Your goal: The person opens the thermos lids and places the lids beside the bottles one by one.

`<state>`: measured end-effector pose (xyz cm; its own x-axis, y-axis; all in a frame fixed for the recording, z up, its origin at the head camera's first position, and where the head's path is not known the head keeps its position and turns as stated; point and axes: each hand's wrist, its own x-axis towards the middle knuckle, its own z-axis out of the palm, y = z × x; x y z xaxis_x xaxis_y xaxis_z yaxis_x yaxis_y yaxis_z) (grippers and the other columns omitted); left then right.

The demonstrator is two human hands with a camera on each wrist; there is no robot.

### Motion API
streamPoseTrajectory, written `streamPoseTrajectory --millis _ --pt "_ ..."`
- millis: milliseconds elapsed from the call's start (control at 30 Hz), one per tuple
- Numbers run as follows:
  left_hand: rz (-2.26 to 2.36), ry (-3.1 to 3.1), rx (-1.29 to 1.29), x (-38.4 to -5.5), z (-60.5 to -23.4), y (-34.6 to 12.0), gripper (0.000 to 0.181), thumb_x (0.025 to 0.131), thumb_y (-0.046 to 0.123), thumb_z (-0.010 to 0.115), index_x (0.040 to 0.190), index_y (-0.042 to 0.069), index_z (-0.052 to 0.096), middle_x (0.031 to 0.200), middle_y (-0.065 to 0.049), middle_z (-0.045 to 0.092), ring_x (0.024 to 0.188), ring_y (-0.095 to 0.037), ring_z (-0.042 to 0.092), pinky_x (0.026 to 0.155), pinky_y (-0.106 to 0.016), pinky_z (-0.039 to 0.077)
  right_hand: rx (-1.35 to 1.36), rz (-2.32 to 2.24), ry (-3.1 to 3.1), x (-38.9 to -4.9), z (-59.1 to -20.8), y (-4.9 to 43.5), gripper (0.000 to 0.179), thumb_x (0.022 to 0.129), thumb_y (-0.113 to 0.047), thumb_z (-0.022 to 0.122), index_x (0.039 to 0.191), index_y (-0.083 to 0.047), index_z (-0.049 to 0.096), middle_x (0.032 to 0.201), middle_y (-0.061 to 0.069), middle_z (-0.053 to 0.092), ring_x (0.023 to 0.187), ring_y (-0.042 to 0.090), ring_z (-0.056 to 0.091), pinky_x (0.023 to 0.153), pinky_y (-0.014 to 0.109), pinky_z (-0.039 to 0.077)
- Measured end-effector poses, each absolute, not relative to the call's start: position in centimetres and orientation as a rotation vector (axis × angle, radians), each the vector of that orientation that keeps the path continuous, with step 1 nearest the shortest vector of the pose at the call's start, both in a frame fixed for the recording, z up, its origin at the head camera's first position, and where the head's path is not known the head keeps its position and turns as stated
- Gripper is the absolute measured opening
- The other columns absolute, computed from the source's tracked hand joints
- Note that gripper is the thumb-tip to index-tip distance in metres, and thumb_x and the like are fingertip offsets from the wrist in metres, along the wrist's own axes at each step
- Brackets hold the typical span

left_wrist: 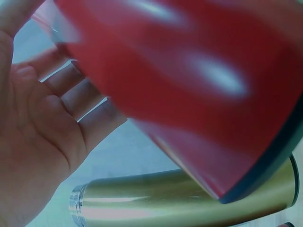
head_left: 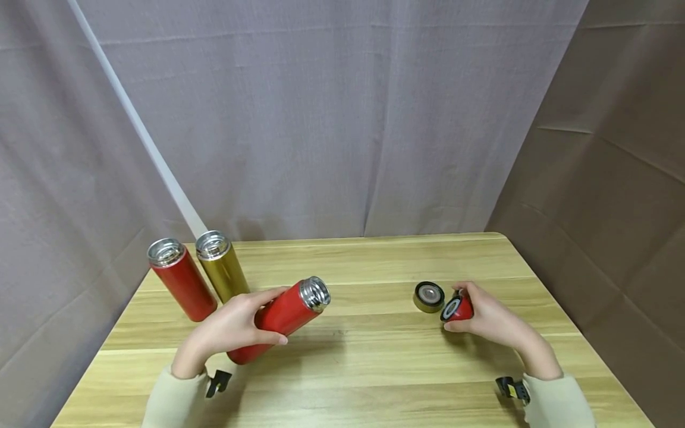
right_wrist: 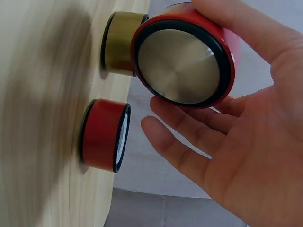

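Observation:
My left hand [head_left: 232, 324] grips an uncapped red thermos bottle [head_left: 283, 315] around its body. The bottle is tilted, its steel mouth pointing up and to the right; in the left wrist view its red side fills the upper part. On the right, my right hand [head_left: 495, 318] pinches a red bottle lid [right_wrist: 180, 68] between thumb and fingers, its lined underside turned to the left in the head view. Beside that lid a gold lid [head_left: 428, 304] rests on the table, underside up. The right wrist view shows another red lid [right_wrist: 103, 135] on the table, mostly hidden by my hand from the head camera.
An uncapped gold bottle [head_left: 225, 276] and a second uncapped red bottle [head_left: 184, 282] stand upright at the left, behind my left hand. Grey cloth [head_left: 321, 119] hangs behind the wooden table [head_left: 374, 380], and a brown cloth [head_left: 605, 208] hangs along its right side.

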<state>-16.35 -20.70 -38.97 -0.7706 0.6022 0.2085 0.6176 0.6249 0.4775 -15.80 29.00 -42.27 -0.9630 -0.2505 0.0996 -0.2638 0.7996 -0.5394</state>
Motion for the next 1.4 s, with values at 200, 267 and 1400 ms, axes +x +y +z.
streamPoseTrajectory --millis 200,267,1400 --pt "-0.841 -2.805 -1.058 -16.4 -39.1 -20.9 0.079 0.075 0.049 0.087 0.143 0.025 0.055 0.117 0.009 0.066 0.093 -0.004 0.062 0.083 -0.032 0.053 0.435 0.851 -2.989 -15.6 -42.9 29.3 0.081 0.071 -0.034 0.092 0.127 0.009 0.053 0.113 0.016 0.062 0.097 0.025 0.060 0.081 0.038 0.050" --pt "-0.836 -2.805 -1.058 -16.4 -39.1 -20.9 0.079 0.074 0.048 0.087 0.143 0.025 0.055 0.117 0.010 0.066 0.093 -0.004 0.062 0.083 -0.033 0.053 0.439 0.828 -2.999 -15.5 -43.1 29.3 0.080 0.071 -0.037 0.091 0.127 0.007 0.055 0.113 0.014 0.062 0.096 0.024 0.060 0.080 0.038 0.050" --pt "-0.916 -2.782 -0.940 -16.1 -39.1 -22.1 0.082 0.074 0.041 0.089 0.145 0.022 0.052 0.117 0.008 0.067 0.093 -0.006 0.063 0.082 -0.034 0.054 0.491 0.880 -3.034 -15.4 -44.8 29.6 0.078 0.073 -0.031 0.091 0.131 0.006 0.054 0.126 0.025 0.057 0.106 0.033 0.061 0.089 0.050 0.049"
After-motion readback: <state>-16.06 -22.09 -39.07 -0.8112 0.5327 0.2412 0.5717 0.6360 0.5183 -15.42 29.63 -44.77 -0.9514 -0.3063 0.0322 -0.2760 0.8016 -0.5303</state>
